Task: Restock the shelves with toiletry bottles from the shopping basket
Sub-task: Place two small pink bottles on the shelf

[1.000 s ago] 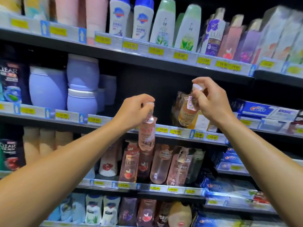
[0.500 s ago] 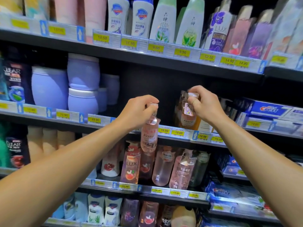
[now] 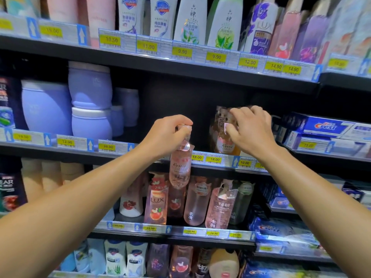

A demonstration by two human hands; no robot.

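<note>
My left hand (image 3: 167, 135) grips the cap of a clear pink Kustie bottle (image 3: 180, 167), which hangs upright in front of the middle shelf's edge (image 3: 200, 158). My right hand (image 3: 250, 130) holds the top of an amber-pink Kustie bottle (image 3: 225, 142) that stands on the middle shelf beside other bottles of its kind. Its fingers curl round the pump. The shopping basket is out of view.
Purple tubs (image 3: 90, 101) fill the middle shelf's left side; a dark gap lies between them and the Kustie bottles. Crest toothpaste boxes (image 3: 325, 127) sit at the right. Tall white and Lux bottles (image 3: 261, 29) line the shelf above, pink bottles (image 3: 197, 201) the one below.
My right hand has carried its bottle down and back onto the middle shelf. My left hand has stayed about where it was, its bottle still hanging before the shelf edge.
</note>
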